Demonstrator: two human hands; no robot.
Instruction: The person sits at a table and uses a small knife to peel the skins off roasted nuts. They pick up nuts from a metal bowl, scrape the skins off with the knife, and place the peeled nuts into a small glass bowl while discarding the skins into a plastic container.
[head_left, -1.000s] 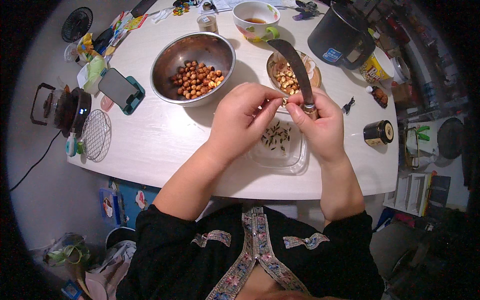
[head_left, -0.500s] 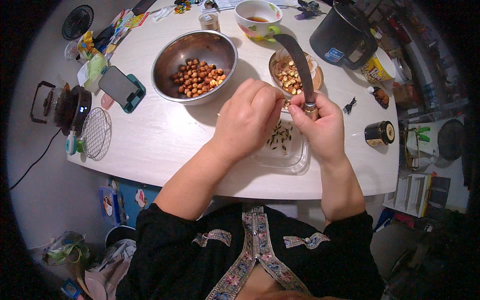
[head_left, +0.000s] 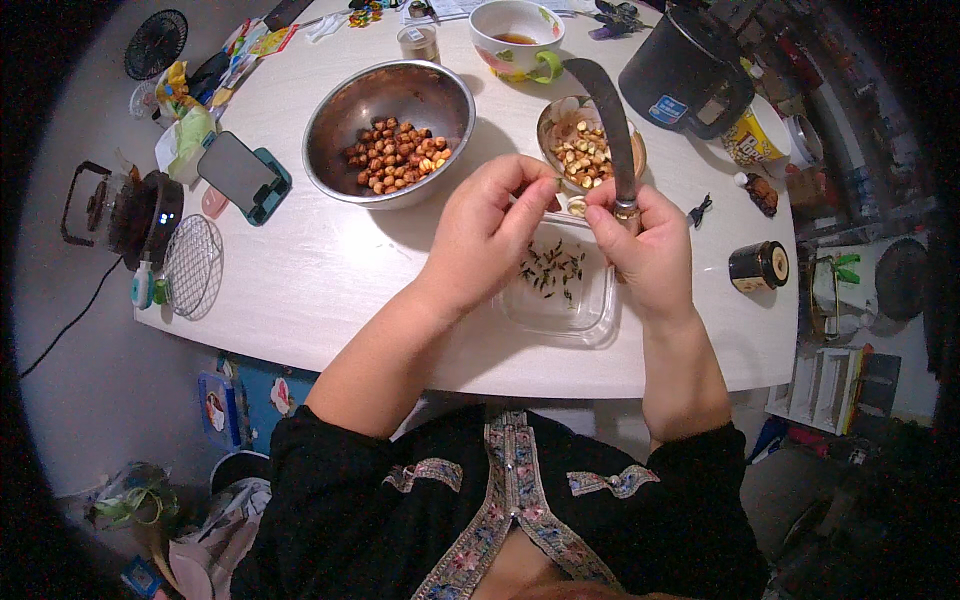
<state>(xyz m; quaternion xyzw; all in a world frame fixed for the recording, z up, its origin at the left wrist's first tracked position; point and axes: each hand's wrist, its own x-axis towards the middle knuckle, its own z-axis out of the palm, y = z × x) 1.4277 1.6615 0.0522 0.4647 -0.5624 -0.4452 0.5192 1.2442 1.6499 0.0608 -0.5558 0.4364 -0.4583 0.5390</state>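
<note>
My right hand (head_left: 652,245) grips the short handle of a curved, dark-bladed knife (head_left: 612,115), blade pointing up and away. At that hand's thumb and finger is a pale split lotus seed (head_left: 576,205). Just left of it, my left hand (head_left: 485,225) pinches what looks like a tiny green sprout (head_left: 558,182) between thumb and forefinger. Below both hands sits a clear plastic container (head_left: 580,337) with several dark green sprouts (head_left: 552,268) scattered inside. Beyond them, a small patterned bowl (head_left: 551,118) holds pale split seeds (head_left: 583,158).
A steel bowl (head_left: 330,110) of brown seeds stands left of the hands. Farther back are a floral bowl (head_left: 515,60) with brown liquid and a black kettle-like vessel (head_left: 680,75). A dark jar (head_left: 758,267) stands right; a phone (head_left: 238,170) on a stand and a wire rack (head_left: 192,265) are left.
My left hand has turned and its thumb and forefinger now show, drawn slightly back from the right hand. The knife blade has tilted a little rightward, and more of the container shows.
</note>
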